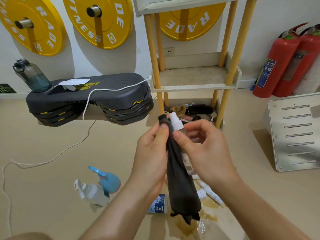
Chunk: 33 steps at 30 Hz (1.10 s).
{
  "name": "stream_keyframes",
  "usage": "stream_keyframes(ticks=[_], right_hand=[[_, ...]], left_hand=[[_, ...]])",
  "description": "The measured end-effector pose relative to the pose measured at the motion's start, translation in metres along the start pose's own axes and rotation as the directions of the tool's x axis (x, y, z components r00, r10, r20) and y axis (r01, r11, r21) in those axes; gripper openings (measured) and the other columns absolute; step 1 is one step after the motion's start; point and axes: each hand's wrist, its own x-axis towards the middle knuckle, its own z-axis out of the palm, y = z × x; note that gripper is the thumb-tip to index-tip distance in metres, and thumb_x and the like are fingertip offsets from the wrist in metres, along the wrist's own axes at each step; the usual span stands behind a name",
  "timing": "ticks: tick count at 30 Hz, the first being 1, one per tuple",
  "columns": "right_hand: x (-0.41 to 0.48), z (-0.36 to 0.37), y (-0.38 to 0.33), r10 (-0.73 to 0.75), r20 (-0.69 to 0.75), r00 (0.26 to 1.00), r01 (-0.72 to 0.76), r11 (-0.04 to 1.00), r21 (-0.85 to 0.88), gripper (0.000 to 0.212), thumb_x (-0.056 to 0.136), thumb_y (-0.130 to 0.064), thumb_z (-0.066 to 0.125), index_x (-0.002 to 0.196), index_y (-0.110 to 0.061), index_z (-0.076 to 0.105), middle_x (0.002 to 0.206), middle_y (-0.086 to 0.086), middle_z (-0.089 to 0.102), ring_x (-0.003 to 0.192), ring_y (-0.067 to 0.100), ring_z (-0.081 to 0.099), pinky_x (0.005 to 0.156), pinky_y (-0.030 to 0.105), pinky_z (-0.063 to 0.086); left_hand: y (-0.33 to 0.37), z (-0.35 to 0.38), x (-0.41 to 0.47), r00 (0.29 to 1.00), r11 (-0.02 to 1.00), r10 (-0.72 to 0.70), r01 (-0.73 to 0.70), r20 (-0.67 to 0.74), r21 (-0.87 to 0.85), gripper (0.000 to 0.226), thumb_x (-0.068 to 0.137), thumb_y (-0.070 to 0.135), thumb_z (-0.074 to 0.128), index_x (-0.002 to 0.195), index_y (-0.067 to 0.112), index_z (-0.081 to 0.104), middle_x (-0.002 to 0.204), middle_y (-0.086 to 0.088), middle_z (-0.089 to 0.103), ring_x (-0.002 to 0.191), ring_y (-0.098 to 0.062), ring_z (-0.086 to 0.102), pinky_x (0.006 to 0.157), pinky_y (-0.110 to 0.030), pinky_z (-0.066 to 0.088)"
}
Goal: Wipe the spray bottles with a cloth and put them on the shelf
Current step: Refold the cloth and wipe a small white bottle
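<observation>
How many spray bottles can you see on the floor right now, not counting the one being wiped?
2 clear ones: a blue spray bottle and a clear spray bottle beside it, lower left. More bottles lie behind the cloth, their tops hidden, so there may be more.

Small spray bottle [178, 125] and dark cloth [180, 179] between both hands' fingers [180, 138].

"FITNESS" on yellow weight plate [97, 23], "FIT" on step platform [90, 96]

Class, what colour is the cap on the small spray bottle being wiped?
White cap, seen clearly in the head view, above the dark grey cloth.
</observation>
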Motion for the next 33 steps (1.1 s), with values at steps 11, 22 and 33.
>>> stream_keyframes(ticks=[11,22,33], right_hand=[[-0.002,0.018,-0.004,0.08,-0.154,0.985,-0.04,0.967,0.25,0.021,0.087,-0.02,0.074,0.098,-0.019,0.056,0.086,-0.007,0.064,0.082,0.006,0.061,0.079,0.024,0.053],[0.021,-0.006,-0.003,0.4,0.133,0.907,-0.335,0.494,0.802,0.019,0.1,-0.022,0.054,0.104,-0.008,0.065,0.089,0.009,0.064,0.08,0.017,0.064,0.071,0.033,0.058],[0.024,-0.008,0.01,0.478,0.097,0.873,-0.395,0.577,0.715,0.028,0.091,-0.034,0.067,0.106,-0.011,0.064,0.08,0.004,0.07,0.069,0.013,0.069,0.069,0.034,0.057]], left_hand=[[-0.014,0.009,-0.013,0.994,0.998,0.059,-0.055,0.097,-0.042,0.044,0.106,0.019,0.038,0.096,0.034,0.078,0.103,-0.009,0.076,0.101,-0.022,0.071,0.089,-0.036,0.055],[-0.033,0.006,-0.019,0.968,0.829,0.155,-0.235,0.196,0.508,0.029,0.091,0.04,0.048,0.113,0.035,0.066,0.095,0.011,0.072,0.093,-0.01,0.067,0.088,-0.045,0.054],[0.026,0.004,-0.004,0.951,0.98,0.188,-0.164,0.244,-0.116,0.024,0.093,0.023,0.058,0.111,0.015,0.073,0.117,-0.005,0.072,0.116,-0.02,0.065,0.1,-0.034,0.051]])
